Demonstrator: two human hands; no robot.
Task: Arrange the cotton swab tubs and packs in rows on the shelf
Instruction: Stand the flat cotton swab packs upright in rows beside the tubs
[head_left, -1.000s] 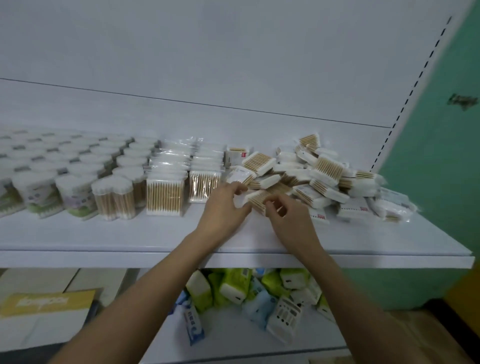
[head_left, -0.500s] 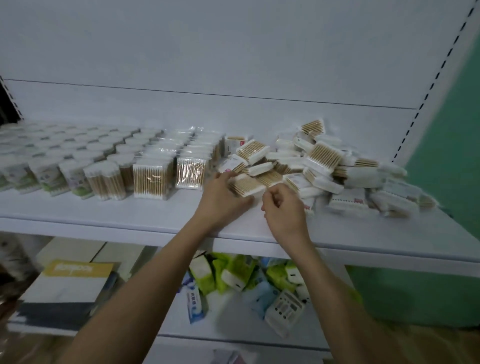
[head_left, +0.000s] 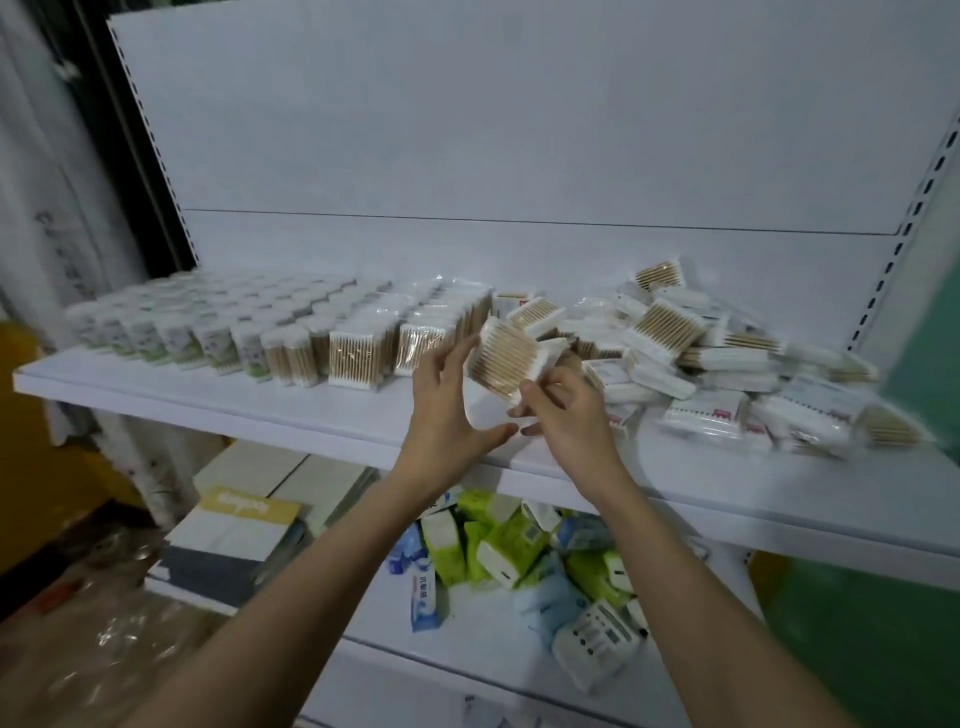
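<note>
You hold one cotton swab pack (head_left: 506, 366) up off the shelf (head_left: 291, 410), between the tidy rows on the left and the loose heap (head_left: 727, 374) on the right. Your left hand (head_left: 447, 415) cups it from the left, the upper fingers (head_left: 457, 353) touching the pack's left edge and the thumb spread wide below, so the hand looks more like a guide than a clamp. Your right hand (head_left: 566, 415) pinches the pack's near lower corner, its fingers curled narrow round that corner, which seems to be what carries it. The pack is tilted, wooden sticks facing you, probably so that you can turn it to match the packs that stand upright.

The standing packs (head_left: 358, 358) sit face out in files running to the far wall, just right of the round tubs (head_left: 208, 332), which fill the left part of the shelf. This leaves the free spot at the right end of the files, close beside your hands, so the carry is short. The heap is well stocked, so much of the job remains. On the lower shelf (head_left: 467, 639) lie green and blue packets (head_left: 498, 545), unsorted.
</note>
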